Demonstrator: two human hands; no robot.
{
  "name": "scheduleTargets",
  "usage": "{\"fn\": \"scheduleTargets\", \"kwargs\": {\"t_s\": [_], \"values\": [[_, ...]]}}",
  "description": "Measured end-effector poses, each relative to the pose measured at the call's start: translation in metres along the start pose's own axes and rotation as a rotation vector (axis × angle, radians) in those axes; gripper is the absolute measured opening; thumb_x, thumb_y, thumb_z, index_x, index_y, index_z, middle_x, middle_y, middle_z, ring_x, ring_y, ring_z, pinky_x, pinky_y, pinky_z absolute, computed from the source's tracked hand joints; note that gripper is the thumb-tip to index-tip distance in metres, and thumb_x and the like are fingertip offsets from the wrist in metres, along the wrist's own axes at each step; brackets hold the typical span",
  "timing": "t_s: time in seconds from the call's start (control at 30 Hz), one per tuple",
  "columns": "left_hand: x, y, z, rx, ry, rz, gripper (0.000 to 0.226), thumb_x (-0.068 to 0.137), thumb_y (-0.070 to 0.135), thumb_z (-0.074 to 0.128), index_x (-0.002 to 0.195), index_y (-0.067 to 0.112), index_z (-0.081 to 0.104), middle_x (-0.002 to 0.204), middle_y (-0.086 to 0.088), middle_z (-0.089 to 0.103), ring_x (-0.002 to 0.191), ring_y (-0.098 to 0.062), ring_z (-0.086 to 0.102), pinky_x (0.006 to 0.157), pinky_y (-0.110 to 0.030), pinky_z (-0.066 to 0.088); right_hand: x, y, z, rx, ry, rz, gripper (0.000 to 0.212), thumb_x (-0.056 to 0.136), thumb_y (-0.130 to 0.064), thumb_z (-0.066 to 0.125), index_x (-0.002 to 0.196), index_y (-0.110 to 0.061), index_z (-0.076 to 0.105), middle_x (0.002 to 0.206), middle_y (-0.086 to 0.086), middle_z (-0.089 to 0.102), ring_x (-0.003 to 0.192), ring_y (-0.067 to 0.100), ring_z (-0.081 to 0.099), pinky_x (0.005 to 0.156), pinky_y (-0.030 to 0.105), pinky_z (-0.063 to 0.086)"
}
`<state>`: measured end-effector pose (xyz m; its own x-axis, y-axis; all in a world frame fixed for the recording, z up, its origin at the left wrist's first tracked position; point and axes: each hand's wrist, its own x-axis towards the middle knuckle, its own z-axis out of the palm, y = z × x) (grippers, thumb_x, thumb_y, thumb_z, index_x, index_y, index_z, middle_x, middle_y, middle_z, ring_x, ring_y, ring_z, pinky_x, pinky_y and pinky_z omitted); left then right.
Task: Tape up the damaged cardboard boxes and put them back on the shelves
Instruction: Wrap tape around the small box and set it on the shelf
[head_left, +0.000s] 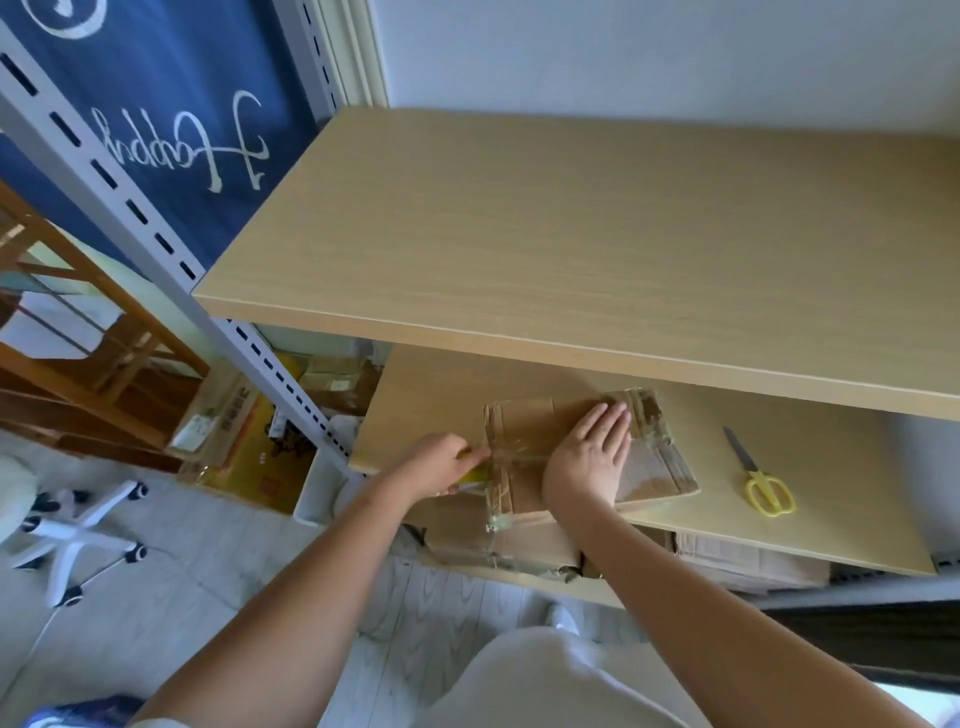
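Wooden shelf (810, 467) carries the cardboard box (535, 431) at its near-left edge. Right hand (589, 457) presses flat on it, fingers straight; left hand (436, 465) holds the tape roll (475, 473). Best to pull the strip taut across, then smooth it. Scissors (761, 480) wait right.

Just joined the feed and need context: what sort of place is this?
Probably a home storage corner or small stockroom: slotted metal shelving with wooden shelves, cardboard boxes stacked under the one being taped, and an office chair base on a tiled floor.
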<state>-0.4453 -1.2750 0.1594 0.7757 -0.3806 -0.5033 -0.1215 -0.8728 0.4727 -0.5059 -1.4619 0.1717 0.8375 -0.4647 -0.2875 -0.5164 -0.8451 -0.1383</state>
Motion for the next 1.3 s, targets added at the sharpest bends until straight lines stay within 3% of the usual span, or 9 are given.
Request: {"fn": "scheduleTargets", "kwargs": {"t_s": [0.13,0.3,0.53,0.67,0.9,1.03,1.17,1.23,1.3], "values": [[0.003,-0.002,0.003,-0.081,0.007,-0.003,0.046,0.097,0.059,0.046,0.084,0.019,0.065,0.074,0.000,0.070,0.070,-0.012,0.072,0.064,-0.032,0.056,-0.019,-0.032,0.007,0.047,-0.075,-0.121,0.074,0.102,-0.028,0.025,0.146,0.007,-0.023,0.155,0.028,-0.028,0.145,0.042,-0.023,0.122,0.050,-0.005],[-0.001,-0.010,0.009,-0.107,0.053,0.007,0.046,0.096,0.062,0.045,0.078,0.023,0.064,0.074,0.003,0.069,0.069,-0.015,0.067,0.062,-0.031,0.050,-0.028,-0.023,0.004,-0.115,-0.167,-0.534,0.121,0.077,-0.088,0.032,0.145,-0.013,-0.032,0.147,0.017,-0.044,0.137,0.043,-0.038,0.114,0.056,-0.020],[-0.004,0.002,0.013,-0.005,0.110,0.101,0.048,0.100,0.058,0.040,0.084,0.019,0.062,0.063,0.006,0.057,0.051,-0.008,0.050,0.048,-0.022,0.032,0.018,-0.021,-0.048,-0.652,-0.324,-0.984,0.149,0.051,-0.085,0.070,0.153,-0.027,-0.022,0.149,0.017,-0.043,0.138,0.039,-0.037,0.113,0.065,-0.014],[-0.011,-0.006,0.018,-0.239,0.105,0.078,0.040,0.091,0.063,0.054,0.079,0.026,0.068,0.058,0.010,0.057,0.047,-0.002,0.048,0.045,-0.016,0.027,0.024,-0.018,-0.049,-0.683,-0.287,-1.005,0.138,0.054,-0.069,0.081,0.155,-0.038,-0.008,0.158,0.016,-0.029,0.146,0.040,-0.024,0.114,0.068,-0.004],[-0.028,-0.032,0.023,-0.594,0.033,-0.082,0.043,0.071,0.080,0.061,0.093,0.044,0.068,0.096,0.011,0.068,0.090,-0.007,0.064,0.083,-0.031,0.049,0.032,-0.002,-0.044,-0.584,-0.107,-1.125,0.122,0.049,-0.076,0.072,0.151,-0.038,0.017,0.161,0.019,-0.001,0.148,0.042,-0.006,0.118,0.062,-0.002],[-0.036,-0.028,0.027,-0.529,0.026,-0.077,0.069,0.074,0.083,0.055,0.106,0.023,0.064,0.102,-0.006,0.065,0.095,-0.022,0.064,0.075,-0.028,0.043,0.036,0.013,-0.037,-0.549,-0.092,-1.151,0.121,0.056,-0.079,0.064,0.154,-0.039,0.007,0.162,0.017,-0.013,0.148,0.036,-0.018,0.119,0.058,-0.007],[-0.033,-0.013,0.023,-0.509,0.056,-0.077,0.045,0.084,0.070,0.057,0.108,0.032,0.060,0.103,0.006,0.064,0.094,-0.015,0.063,0.072,-0.023,0.044,0.027,0.038,-0.040,-0.417,-0.121,-1.060,0.111,0.071,-0.093,0.028,0.154,-0.035,-0.017,0.158,0.005,-0.033,0.146,0.022,-0.029,0.120,0.047,-0.013],[-0.031,-0.009,0.023,-0.507,0.054,-0.075,0.059,0.084,0.071,0.057,0.131,0.035,0.051,0.129,0.014,0.056,0.113,-0.008,0.057,0.084,-0.025,0.046,0.020,0.067,-0.047,-0.128,-0.027,-0.917,0.084,0.090,-0.076,0.021,0.158,-0.030,0.003,0.166,-0.002,-0.004,0.152,0.017,-0.003,0.123,0.041,0.006],[-0.031,-0.005,0.027,-0.518,0.042,-0.094,0.079,0.083,0.074,0.056,0.149,0.035,0.035,0.141,0.018,0.040,0.130,-0.012,0.044,0.094,-0.029,0.040,0.018,0.111,-0.047,0.207,0.332,-0.675,0.050,0.101,-0.044,0.035,0.141,-0.018,0.048,0.144,0.003,0.050,0.130,0.025,0.047,0.105,0.039,0.039]]}}
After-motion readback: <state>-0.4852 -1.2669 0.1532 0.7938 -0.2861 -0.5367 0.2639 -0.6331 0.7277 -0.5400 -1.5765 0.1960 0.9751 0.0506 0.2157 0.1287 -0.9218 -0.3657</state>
